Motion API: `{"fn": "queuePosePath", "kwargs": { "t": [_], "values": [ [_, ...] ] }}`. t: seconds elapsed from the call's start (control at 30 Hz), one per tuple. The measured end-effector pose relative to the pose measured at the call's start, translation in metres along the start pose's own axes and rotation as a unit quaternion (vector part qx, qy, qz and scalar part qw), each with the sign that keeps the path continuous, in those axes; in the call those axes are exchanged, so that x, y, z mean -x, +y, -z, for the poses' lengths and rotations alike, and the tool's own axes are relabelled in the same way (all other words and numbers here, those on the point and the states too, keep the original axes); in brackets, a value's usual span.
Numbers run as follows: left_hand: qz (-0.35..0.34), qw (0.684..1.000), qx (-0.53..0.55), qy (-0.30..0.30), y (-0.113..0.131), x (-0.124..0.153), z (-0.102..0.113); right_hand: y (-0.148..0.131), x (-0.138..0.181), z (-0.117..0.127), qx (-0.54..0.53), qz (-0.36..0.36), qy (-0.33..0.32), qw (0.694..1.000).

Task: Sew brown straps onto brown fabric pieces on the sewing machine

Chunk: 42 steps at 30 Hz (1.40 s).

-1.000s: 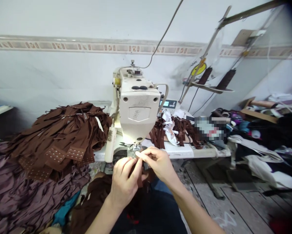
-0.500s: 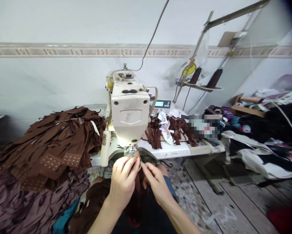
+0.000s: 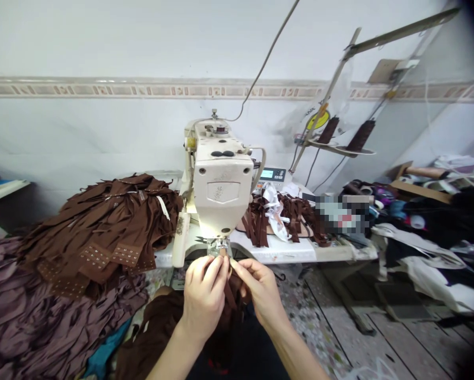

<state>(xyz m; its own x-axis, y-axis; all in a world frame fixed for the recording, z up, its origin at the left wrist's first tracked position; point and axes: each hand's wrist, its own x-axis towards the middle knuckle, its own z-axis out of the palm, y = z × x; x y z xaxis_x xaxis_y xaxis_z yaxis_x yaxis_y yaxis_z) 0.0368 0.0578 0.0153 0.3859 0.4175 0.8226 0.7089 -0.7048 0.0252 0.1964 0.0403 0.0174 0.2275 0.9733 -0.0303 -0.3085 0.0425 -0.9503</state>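
Just in front of the needle area of a cream sewing machine [image 3: 223,184], both my hands meet over a brown fabric strap [image 3: 229,295]. My left hand [image 3: 205,290] pinches the strap, its fingertips close to the presser foot [image 3: 221,244]. Close beside it, my right hand [image 3: 258,285] is closed with thumb and forefinger on the same strap. The strap's upper end reaches under the machine head, and the rest hangs down toward my lap. My fingers hide the exact spot where they grip. More brown fabric [image 3: 153,327] lies over my lap.
Left of the machine is a heap of brown garment pieces with hook eyes [image 3: 114,221], above mauve fabric [image 3: 63,327]. Brown straps [image 3: 256,224] and a white piece [image 3: 275,211] lie on the table right. A thread stand [image 3: 334,95] holds brown cones. Mixed materials [image 3: 419,211] are piled far right.
The whole view has shifted, so the machine and table sit slightly farther right and lower. Both hands keep their pinch on the strap near the presser foot, with little visible movement.
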Motion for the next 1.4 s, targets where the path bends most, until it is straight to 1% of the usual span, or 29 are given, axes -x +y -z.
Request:
{"fn": "queuePosePath", "kwargs": {
  "t": [0.1,0.3,0.5,0.63,0.7,0.8,0.83,0.87,0.9,0.97,1.03,1.1,1.17,1.23,1.27,1.33,1.4],
  "values": [
    [-0.002,1.0,-0.016,-0.009,0.001,-0.005,0.0,-0.003,-0.003,0.0,-0.006,-0.003,0.013,1.0],
    [-0.001,0.999,-0.029,-0.016,0.002,-0.009,-0.001,-0.007,-0.009,-0.001,-0.002,-0.006,0.002,1.0],
    [0.01,1.0,-0.005,-0.019,0.002,-0.006,-0.004,0.002,-0.01,0.004,0.008,-0.005,0.008,1.0],
    [0.07,0.995,0.068,-0.016,0.003,-0.003,0.0,0.011,-0.008,0.009,0.021,-0.021,0.004,1.0],
    [0.106,0.99,0.097,-0.017,0.003,0.002,0.006,0.014,-0.003,0.01,0.051,0.006,0.025,0.998],
    [0.168,0.978,0.121,-0.023,0.002,0.009,0.018,0.02,0.011,0.009,0.092,0.067,0.072,0.991],
    [0.199,0.97,0.135,-0.028,0.001,0.011,0.022,0.021,0.016,0.007,0.097,0.071,0.073,0.99],
    [0.236,0.958,0.156,-0.038,0.0,0.012,0.025,0.022,0.021,0.005,0.097,0.063,0.057,0.992],
    [0.277,0.941,0.184,-0.052,-0.002,0.011,0.029,0.022,0.026,0.002,0.093,0.044,0.027,0.994],
    [0.358,0.894,0.253,-0.09,-0.007,0.007,0.033,0.021,0.032,-0.003,0.067,-0.005,-0.055,0.996],
    [0.414,0.84,0.327,-0.128,-0.012,0.001,0.034,0.016,0.034,-0.007,0.024,-0.045,-0.107,0.993],
    [0.444,0.792,0.39,-0.153,-0.015,-0.004,0.031,0.01,0.031,-0.008,-0.01,-0.062,-0.111,0.992],
    [0.462,0.756,0.433,-0.164,-0.016,-0.006,0.026,0.004,0.027,-0.006,-0.013,-0.054,-0.095,0.994],
    [0.474,0.735,0.457,-0.162,-0.014,-0.005,0.019,0.0,0.022,-0.004,0.008,-0.027,-0.071,0.997],
    [0.477,0.731,0.461,-0.158,-0.013,-0.004,0.017,-0.003,0.02,-0.002,0.024,-0.007,-0.058,0.998],
    [0.477,0.731,0.464,-0.15,-0.009,-0.001,0.015,-0.009,0.018,0.001,0.064,0.042,-0.035,0.996],
    [0.47,0.735,0.466,-0.148,-0.004,0.0,0.019,-0.019,0.019,0.005,0.128,0.102,-0.023,0.986]
  ]
}}
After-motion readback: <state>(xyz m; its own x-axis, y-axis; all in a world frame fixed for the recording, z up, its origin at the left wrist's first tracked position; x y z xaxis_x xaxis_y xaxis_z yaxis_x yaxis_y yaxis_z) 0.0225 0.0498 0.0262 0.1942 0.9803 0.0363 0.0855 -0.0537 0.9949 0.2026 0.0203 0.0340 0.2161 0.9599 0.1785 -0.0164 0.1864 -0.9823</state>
